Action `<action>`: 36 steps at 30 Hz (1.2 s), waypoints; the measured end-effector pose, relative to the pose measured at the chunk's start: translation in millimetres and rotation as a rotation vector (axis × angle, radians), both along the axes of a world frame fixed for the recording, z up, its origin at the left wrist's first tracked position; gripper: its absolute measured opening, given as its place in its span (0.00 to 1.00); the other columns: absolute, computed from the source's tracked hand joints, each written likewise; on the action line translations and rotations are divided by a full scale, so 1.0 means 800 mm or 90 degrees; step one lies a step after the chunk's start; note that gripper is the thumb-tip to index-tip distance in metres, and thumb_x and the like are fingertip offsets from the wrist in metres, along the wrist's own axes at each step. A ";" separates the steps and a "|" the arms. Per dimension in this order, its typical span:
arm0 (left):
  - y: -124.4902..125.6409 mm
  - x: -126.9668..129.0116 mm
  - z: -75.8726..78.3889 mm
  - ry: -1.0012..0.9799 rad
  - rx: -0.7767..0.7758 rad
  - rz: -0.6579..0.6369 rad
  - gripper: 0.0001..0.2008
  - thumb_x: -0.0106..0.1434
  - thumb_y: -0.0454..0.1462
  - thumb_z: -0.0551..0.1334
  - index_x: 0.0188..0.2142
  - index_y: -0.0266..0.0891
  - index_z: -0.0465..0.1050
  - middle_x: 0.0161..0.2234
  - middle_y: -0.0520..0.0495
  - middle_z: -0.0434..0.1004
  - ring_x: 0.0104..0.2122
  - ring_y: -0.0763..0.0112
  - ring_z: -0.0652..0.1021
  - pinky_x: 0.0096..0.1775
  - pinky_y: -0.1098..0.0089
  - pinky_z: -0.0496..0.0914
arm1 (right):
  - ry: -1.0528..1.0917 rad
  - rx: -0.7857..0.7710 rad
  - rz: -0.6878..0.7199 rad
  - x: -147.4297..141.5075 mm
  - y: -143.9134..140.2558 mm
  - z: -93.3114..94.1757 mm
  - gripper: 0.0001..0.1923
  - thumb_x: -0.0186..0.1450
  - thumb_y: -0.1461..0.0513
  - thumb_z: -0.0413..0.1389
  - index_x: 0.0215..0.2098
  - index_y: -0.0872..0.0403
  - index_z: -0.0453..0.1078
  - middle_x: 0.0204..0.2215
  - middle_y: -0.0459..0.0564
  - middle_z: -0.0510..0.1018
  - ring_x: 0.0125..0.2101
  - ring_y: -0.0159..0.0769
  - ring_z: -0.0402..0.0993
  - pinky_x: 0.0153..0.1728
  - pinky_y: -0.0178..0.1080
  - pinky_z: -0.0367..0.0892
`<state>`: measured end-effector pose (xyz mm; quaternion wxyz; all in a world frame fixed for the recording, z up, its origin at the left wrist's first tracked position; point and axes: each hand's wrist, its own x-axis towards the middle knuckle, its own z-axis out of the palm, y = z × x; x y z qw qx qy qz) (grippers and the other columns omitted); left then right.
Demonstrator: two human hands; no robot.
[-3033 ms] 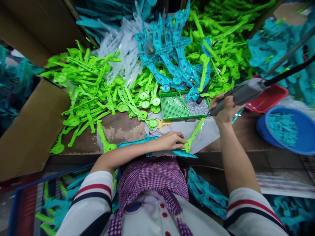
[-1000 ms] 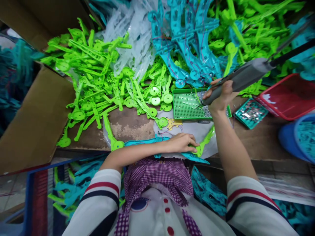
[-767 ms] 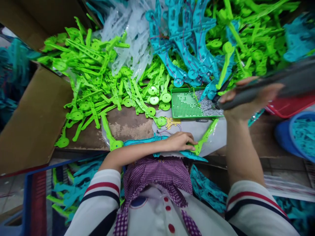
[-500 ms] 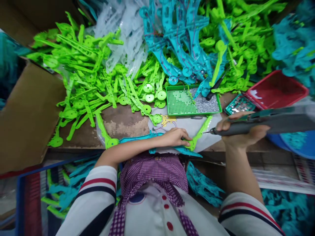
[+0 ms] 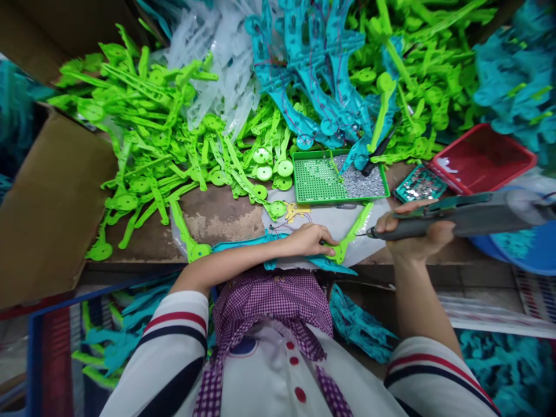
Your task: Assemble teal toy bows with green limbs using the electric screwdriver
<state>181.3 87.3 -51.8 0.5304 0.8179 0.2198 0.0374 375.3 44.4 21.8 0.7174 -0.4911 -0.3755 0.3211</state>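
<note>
My left hand (image 5: pixel 309 239) presses down on a green plastic arm piece (image 5: pixel 350 236) that lies over a teal piece (image 5: pixel 243 246) at the near table edge. My right hand (image 5: pixel 410 233) grips a grey electric screwdriver (image 5: pixel 456 215), held almost level, its tip just right of the green piece. Behind them sits a green perforated screw tray (image 5: pixel 319 184) with small silver screws heaped at its right end.
Heaps of green parts (image 5: pixel 165 145), teal parts (image 5: pixel 313 75) and clear parts (image 5: pixel 217 63) fill the back of the table. A small teal screw tray (image 5: pixel 419 185), a red basket (image 5: pixel 484 159) and a blue basin (image 5: pixel 527 255) stand at right. A cardboard box (image 5: pixel 47 202) is at left.
My right hand has carried the screwdriver from the green screw tray down and toward me, to the green piece under my left hand. My left hand has stayed put.
</note>
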 end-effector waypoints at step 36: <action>0.001 0.001 -0.022 -0.153 0.010 0.187 0.05 0.62 0.37 0.70 0.36 0.39 0.83 0.48 0.45 0.77 0.38 0.74 0.77 0.44 0.67 0.72 | 0.006 0.122 0.191 -0.056 0.010 0.025 0.30 0.57 0.35 0.58 0.29 0.52 0.74 0.12 0.43 0.67 0.10 0.32 0.65 0.12 0.35 0.63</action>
